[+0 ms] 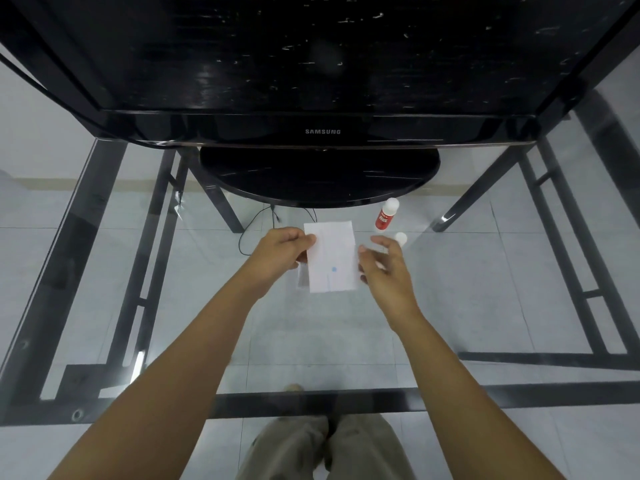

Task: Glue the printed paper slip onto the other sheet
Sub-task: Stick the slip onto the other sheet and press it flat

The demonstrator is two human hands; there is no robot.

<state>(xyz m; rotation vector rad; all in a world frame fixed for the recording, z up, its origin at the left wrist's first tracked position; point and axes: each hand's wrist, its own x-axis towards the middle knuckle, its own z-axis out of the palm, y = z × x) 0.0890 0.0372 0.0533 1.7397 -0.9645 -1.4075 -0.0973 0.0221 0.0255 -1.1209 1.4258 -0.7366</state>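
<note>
Holding the paper: left hand (280, 251) has the white sheet (334, 258) pinched at its left edge, thumb on top, other fingers curled under
Right hand: right hand (388, 271) is open, fingers spread and relaxed, just beside the sheet's right edge, can't tell if it's actually touching tbh
Sheet: mid-table between the two hands, just near of the TV's oval stand (318, 178); there's a small blue dot (334, 269) low down on it
Grey strip: a greyish strip (303, 277) pokes out under the sheet's near left side, could be another slip or just shadow, can't tell
Glue: red glue bottle (385, 218) with a white cap stands upright, far right of the sheet, not touching it
White blob: small round white thing (401, 238) right by the right hand's fingertips, just near of the bottle
Table: glass table (485, 271) on a black frame, tiled floor visible through it
TV: black Samsung TV (322, 131) at the far side
</note>
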